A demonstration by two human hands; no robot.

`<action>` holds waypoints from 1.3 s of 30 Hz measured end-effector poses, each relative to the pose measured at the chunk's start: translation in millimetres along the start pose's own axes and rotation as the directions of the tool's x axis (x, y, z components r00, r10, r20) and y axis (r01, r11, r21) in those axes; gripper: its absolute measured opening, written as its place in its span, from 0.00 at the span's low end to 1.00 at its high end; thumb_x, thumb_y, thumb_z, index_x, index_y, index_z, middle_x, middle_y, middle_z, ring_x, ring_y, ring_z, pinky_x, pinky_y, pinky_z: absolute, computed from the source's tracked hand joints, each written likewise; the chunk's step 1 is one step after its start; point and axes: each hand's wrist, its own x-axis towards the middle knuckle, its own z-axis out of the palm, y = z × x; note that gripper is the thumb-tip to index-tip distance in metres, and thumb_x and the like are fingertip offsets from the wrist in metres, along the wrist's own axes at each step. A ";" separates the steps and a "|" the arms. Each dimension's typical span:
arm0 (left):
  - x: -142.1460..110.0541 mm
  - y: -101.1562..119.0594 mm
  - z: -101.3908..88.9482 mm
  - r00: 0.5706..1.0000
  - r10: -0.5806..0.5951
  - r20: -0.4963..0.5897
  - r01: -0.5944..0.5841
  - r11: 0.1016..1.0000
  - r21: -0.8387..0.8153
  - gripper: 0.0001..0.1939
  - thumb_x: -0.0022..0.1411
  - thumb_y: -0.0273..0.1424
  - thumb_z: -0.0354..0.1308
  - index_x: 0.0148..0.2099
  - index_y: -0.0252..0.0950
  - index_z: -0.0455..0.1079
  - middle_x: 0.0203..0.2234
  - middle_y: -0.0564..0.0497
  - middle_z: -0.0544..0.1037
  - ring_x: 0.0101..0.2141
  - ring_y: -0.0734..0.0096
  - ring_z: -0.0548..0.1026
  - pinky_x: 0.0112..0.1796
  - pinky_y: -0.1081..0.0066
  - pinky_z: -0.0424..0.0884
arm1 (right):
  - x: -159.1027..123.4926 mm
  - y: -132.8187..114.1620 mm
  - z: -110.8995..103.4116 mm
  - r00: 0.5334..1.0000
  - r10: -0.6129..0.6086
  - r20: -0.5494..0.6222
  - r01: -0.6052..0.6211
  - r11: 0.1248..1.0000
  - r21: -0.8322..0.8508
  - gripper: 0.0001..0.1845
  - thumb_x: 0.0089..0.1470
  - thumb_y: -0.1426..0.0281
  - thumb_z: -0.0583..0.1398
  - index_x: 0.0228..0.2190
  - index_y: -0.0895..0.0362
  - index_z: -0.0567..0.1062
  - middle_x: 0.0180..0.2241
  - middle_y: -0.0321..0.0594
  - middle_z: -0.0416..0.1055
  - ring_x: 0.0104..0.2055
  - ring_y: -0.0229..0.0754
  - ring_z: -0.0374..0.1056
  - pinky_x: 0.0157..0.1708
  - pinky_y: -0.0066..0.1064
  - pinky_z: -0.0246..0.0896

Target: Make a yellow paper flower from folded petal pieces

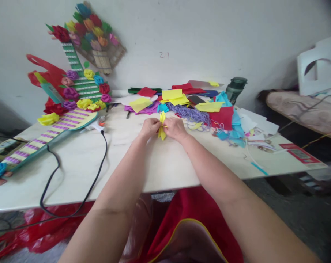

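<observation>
Between my two hands, above the middle of the white table (121, 157), is a folded piece of yellow paper (162, 133), pinched narrow at its centre and fanning out at both ends. My left hand (151, 128) is closed on its left side, fingertips pressed together. On the other side my right hand (175, 128) grips the paper with thumb and fingers, the hands almost touching. A pile of lilac yarn (190, 113) lies just beyond my right hand. Yellow paper sheets (140, 104) rest behind the hands.
On the left stand striped cardboard shapes (51, 133) trimmed with paper flowers (71, 93). A glue gun (95, 126) with a black cord (101, 171) lies near them. Red paper (222, 117), blue crepe paper (236, 124) and a dark green bottle (236, 90) are at the back right.
</observation>
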 end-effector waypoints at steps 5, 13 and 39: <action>-3.5 8.1 1.2 0.998 -0.066 0.002 0.064 0.954 -0.292 0.04 0.48 0.29 0.54 0.27 0.32 0.66 0.15 0.54 0.69 0.21 0.72 0.73 0.29 0.69 0.73 | -1.4 -7.9 -1.3 0.996 -0.051 -0.072 0.046 0.996 -0.072 0.13 0.54 0.74 0.50 0.31 0.64 0.74 0.31 0.52 0.71 0.37 0.47 0.62 0.31 0.33 0.50; -3.6 10.7 3.5 0.996 -0.068 -0.052 0.047 0.940 -0.337 0.04 0.49 0.28 0.53 0.28 0.32 0.66 0.16 0.55 0.69 0.20 0.74 0.72 0.27 0.70 0.73 | -2.8 0.4 1.4 0.988 -0.025 -0.150 0.021 0.999 -0.030 0.13 0.58 0.71 0.50 0.35 0.61 0.74 0.33 0.48 0.72 0.39 0.45 0.62 0.31 0.31 0.49; -7.0 13.2 7.8 0.961 -0.252 -0.118 0.194 0.912 -0.362 0.09 0.47 0.25 0.57 0.19 0.34 0.61 0.09 0.56 0.63 0.14 0.75 0.66 0.21 0.72 0.69 | -1.6 -14.8 7.8 0.971 -0.219 -0.096 0.208 0.972 -0.113 0.14 0.56 0.76 0.49 0.27 0.63 0.73 0.27 0.49 0.70 0.33 0.44 0.62 0.30 0.33 0.51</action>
